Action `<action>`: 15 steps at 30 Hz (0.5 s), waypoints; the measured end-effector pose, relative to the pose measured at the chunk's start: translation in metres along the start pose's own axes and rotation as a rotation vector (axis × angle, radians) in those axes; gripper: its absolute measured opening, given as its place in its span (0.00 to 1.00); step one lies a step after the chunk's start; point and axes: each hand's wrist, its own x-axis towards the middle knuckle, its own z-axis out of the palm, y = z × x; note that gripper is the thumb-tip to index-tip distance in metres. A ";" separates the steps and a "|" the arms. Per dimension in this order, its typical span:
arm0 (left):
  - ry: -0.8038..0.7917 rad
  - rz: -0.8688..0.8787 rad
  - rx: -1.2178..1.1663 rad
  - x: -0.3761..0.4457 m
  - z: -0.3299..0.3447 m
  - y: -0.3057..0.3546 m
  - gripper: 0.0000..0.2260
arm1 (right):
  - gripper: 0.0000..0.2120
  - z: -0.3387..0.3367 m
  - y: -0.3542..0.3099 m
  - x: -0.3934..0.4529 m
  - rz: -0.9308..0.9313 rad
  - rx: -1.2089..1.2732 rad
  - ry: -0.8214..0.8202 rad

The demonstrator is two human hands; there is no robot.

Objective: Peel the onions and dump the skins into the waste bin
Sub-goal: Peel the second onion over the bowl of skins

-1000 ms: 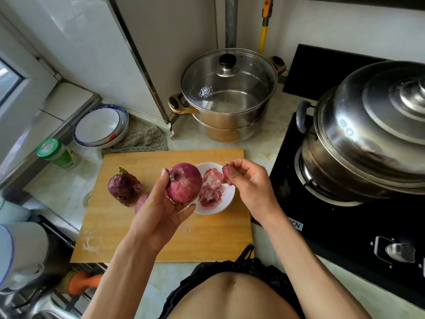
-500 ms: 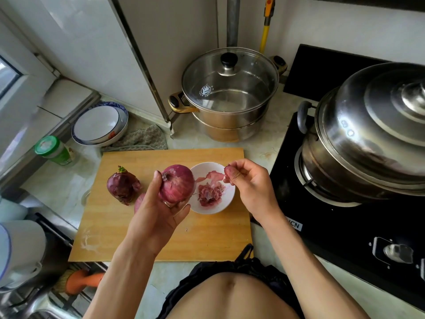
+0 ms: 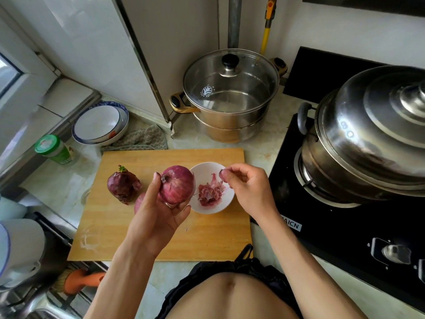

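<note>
Purple-red, the onion [image 3: 177,184] sits gripped in the left hand [image 3: 158,212] above the wooden cutting board [image 3: 119,226], beside one white bowl [image 3: 216,204] holding skins [image 3: 210,191], over which the right hand [image 3: 247,186] fingers curl, possibly pinching a scrap, with one unpeeled onion [image 3: 123,184] and two steel pots on the counter [image 3: 62,180].

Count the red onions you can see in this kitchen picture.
3. One round red onion is gripped in the left hand; one dark unpeeled onion with a green sprout stands on the wooden cutting board; a third onion peeks out, mostly hidden behind that hand.
</note>
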 end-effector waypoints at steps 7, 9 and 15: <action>-0.030 -0.058 -0.033 -0.002 0.003 -0.004 0.34 | 0.04 0.011 0.004 0.000 -0.131 -0.320 -0.018; -0.034 -0.090 -0.060 -0.002 0.003 -0.004 0.34 | 0.02 0.013 0.004 0.001 -0.108 -0.336 -0.012; -0.035 -0.119 -0.079 -0.001 0.006 -0.004 0.32 | 0.06 0.014 0.006 0.000 -0.078 -0.338 -0.023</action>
